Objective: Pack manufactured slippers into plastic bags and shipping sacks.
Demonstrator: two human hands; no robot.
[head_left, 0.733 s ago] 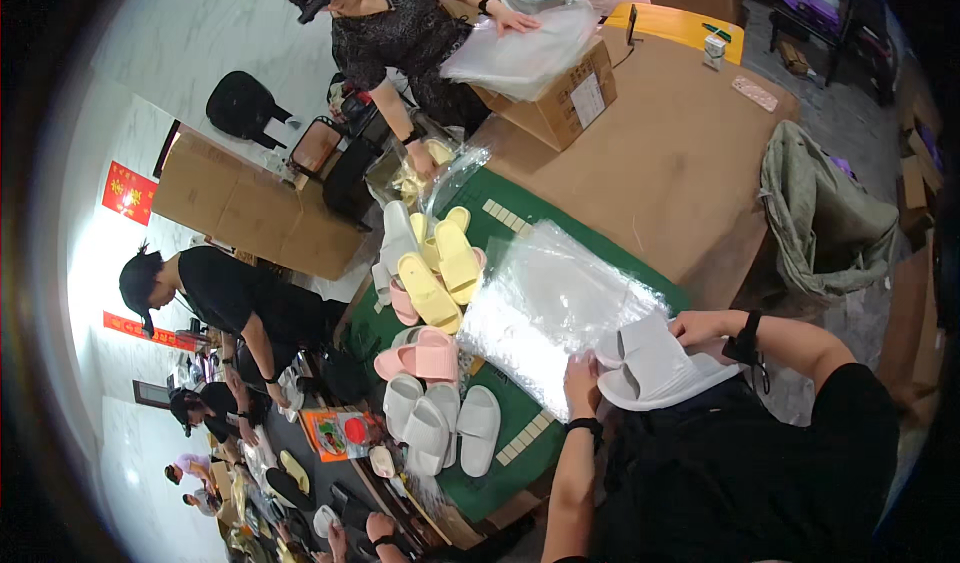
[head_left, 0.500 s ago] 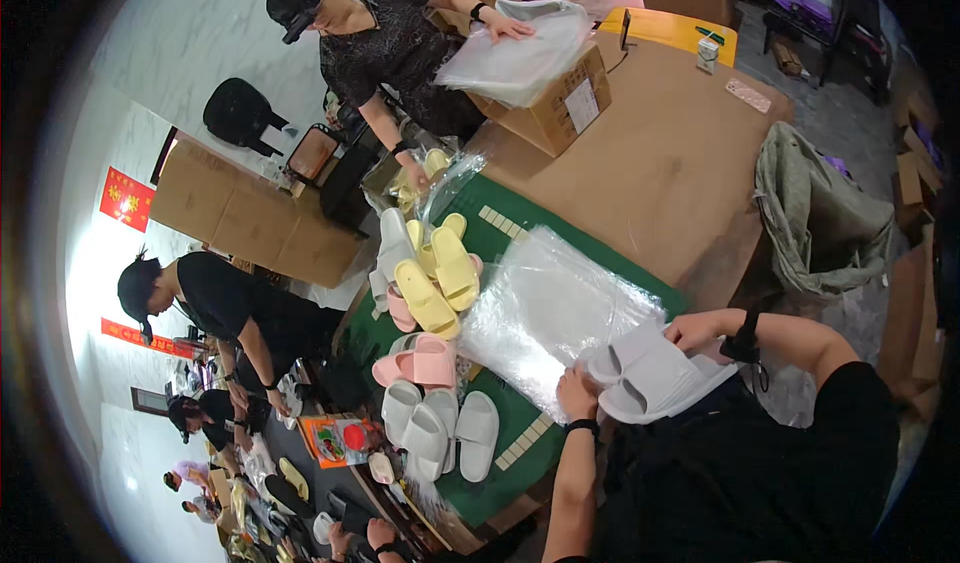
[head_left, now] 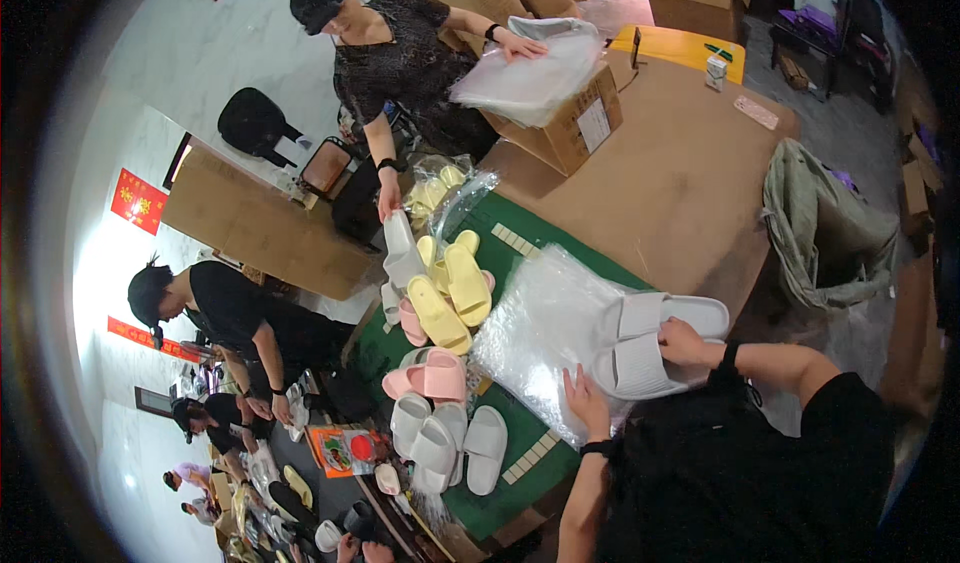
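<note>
A pair of light grey slide slippers [head_left: 632,367] lies over a stack of clear plastic bags [head_left: 535,308], with the straps toward the left. My right hand [head_left: 684,344] grips the pair near the heel part, its fingers closed between the two slippers. Beside the toe end, my left hand [head_left: 587,401] has its fingers stretched apart over the bags and holds nothing. To the left on the green mat [head_left: 505,403] sit grey slippers [head_left: 485,449], pink slippers [head_left: 440,374] and yellow slippers [head_left: 438,315].
Across the table a co-worker [head_left: 405,63] touches a grey slipper [head_left: 402,248] and rests a hand on bags atop a carton [head_left: 565,133]. Another person [head_left: 235,313] stands at the left. A large grey-green sack [head_left: 825,233] stands at the right beside the brown tabletop [head_left: 690,173].
The slippers have turned flatter and lie further right. My right hand has moved onto the pair; my left hand has let go and spread its fingers. The co-worker's hand has reached a grey slipper.
</note>
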